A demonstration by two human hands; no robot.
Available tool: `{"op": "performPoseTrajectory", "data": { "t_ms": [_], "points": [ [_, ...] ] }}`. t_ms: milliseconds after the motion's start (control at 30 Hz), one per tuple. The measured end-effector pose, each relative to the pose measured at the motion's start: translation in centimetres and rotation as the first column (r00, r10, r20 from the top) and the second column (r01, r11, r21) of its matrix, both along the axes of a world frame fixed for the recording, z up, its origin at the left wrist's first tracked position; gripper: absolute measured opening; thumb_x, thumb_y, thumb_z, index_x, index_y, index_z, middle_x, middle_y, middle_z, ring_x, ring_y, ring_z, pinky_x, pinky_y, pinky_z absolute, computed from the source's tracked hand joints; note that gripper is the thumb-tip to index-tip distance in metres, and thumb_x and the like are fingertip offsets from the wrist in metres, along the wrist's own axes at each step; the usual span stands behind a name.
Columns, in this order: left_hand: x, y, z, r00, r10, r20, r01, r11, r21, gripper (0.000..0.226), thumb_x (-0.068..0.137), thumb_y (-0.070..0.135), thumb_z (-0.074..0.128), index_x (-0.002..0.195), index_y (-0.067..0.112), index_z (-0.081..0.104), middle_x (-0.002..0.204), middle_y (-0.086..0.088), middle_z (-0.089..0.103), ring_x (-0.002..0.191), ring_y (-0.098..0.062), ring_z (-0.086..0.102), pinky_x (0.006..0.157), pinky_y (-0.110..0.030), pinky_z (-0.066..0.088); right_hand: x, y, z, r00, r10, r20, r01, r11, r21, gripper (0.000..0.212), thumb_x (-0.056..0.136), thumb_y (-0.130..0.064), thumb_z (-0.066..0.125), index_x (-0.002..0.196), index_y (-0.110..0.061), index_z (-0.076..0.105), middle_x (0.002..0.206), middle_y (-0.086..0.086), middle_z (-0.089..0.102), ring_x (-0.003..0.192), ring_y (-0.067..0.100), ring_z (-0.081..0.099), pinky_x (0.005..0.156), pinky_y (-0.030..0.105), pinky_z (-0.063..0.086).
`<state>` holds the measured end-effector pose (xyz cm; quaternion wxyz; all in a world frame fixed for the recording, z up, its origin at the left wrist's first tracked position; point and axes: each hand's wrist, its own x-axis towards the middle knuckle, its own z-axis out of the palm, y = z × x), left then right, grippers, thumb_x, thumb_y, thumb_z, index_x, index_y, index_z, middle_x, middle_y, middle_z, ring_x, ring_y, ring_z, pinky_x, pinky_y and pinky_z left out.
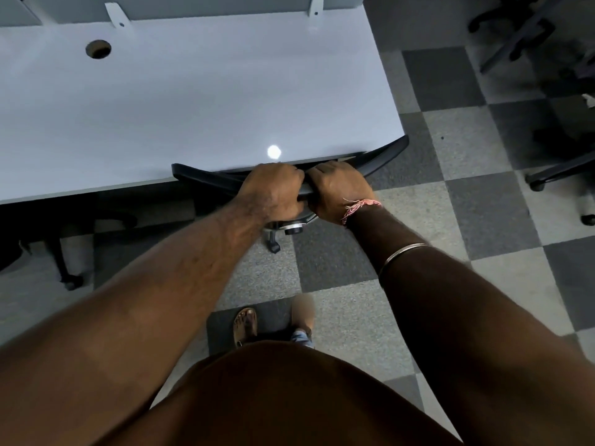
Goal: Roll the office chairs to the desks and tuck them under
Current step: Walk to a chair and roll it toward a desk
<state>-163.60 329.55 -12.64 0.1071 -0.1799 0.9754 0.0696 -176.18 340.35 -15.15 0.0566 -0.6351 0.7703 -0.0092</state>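
A black office chair [383,157] stands against the front edge of the white desk [193,101], near its right corner. Only the curved top of its backrest and part of its wheeled base [273,243] show; the seat is hidden under the desk. My left hand [273,194] grips the top of the backrest, fingers curled over it. My right hand [338,191] grips the same edge just to the right, touching the left hand.
Another chair's base [64,268] sits under the desk at the left. More black chairs stand at the right: one at the top right [521,33], one at the right edge [566,175]. Checkered grey carpet [467,220] lies between. My sandalled foot [244,326] is behind the chair.
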Motion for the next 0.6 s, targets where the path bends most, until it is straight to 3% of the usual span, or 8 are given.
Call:
{"op": "performPoseTrajectory", "data": {
  "t_ms": [167, 333, 600],
  "points": [
    [0.6, 1.8, 2.1, 0.994, -0.083, -0.065, 0.078, 0.993, -0.085, 0.033, 0.091, 0.046, 0.063, 0.105, 0.017, 0.067, 0.092, -0.003, 0.068, 0.075, -0.022, 0.055, 0.065, -0.034, 0.039, 1.2, 2.4, 1.6, 0.996, -0.083, 0.036, 0.086, 0.991, -0.1, 0.034, 0.074, -0.033, 0.054, 0.095, -0.008, 0.064, 0.09, 0.011, 0.067, 0.083, 0.034, 0.061, 0.077, 0.041, 0.05],
    [1.2, 3.5, 4.3, 0.981, -0.179, -0.081, 0.158, 0.965, -0.209, 0.029, 0.096, 0.038, 0.056, 0.108, 0.015, 0.067, 0.101, -0.007, 0.07, 0.093, -0.028, 0.066, 0.067, -0.035, 0.038, 2.4, 4.6, 3.6, 0.99, -0.144, 0.01, 0.144, 0.976, -0.165, 0.037, 0.08, -0.034, 0.047, 0.097, -0.007, 0.066, 0.093, 0.012, 0.07, 0.087, 0.034, 0.064, 0.082, 0.043, 0.051],
    [3.4, 8.4, 4.0, 0.927, -0.344, -0.15, 0.308, 0.926, -0.216, 0.033, 0.097, 0.044, 0.057, 0.113, 0.017, 0.065, 0.102, -0.002, 0.069, 0.089, -0.021, 0.067, 0.067, -0.035, 0.053, 7.5, 11.5, 5.0, 0.931, -0.363, -0.03, 0.359, 0.928, -0.104, 0.032, 0.083, -0.03, 0.055, 0.101, -0.008, 0.068, 0.095, 0.012, 0.071, 0.09, 0.035, 0.064, 0.078, 0.039, 0.052]
  ]
}}
